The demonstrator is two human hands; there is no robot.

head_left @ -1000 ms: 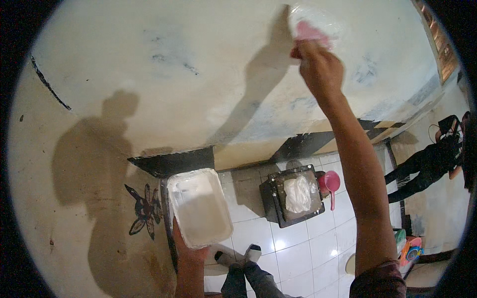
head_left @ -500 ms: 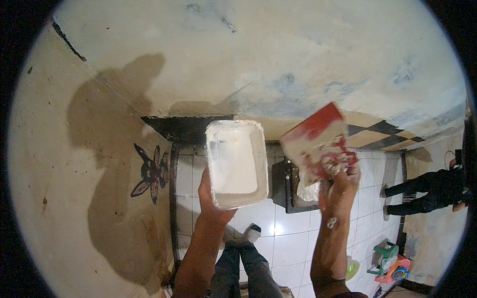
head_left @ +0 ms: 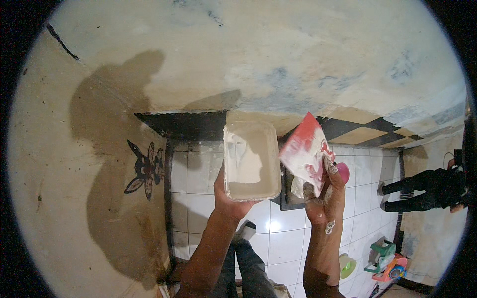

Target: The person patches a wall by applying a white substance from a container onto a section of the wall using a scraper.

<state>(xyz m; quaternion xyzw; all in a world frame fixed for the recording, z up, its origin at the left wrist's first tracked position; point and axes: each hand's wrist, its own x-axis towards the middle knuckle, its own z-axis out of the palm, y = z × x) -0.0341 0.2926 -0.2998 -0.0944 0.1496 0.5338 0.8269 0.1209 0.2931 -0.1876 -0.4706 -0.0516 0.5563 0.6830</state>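
Note:
My left hand grips a rectangular plastic tub from below and its near left side. White paste covers part of the tub's bottom, and its rim is smeared white. To the right, my right hand is closed on a red putty spreader, close to the tub's right side. White paste coats much of the spreader's face. Lumps of it also cling to my fingers and wrist.
A patchy plastered wall with a checkered strip rises ahead. Below are a black stand, a pink round thing, a green bowl and a green and orange object. Another person's dark-trousered legs are at right.
The tub has moved right and tilted. My right hand has turned and come a little left with the spreader, nearer the tub. The pink thing has come into view.

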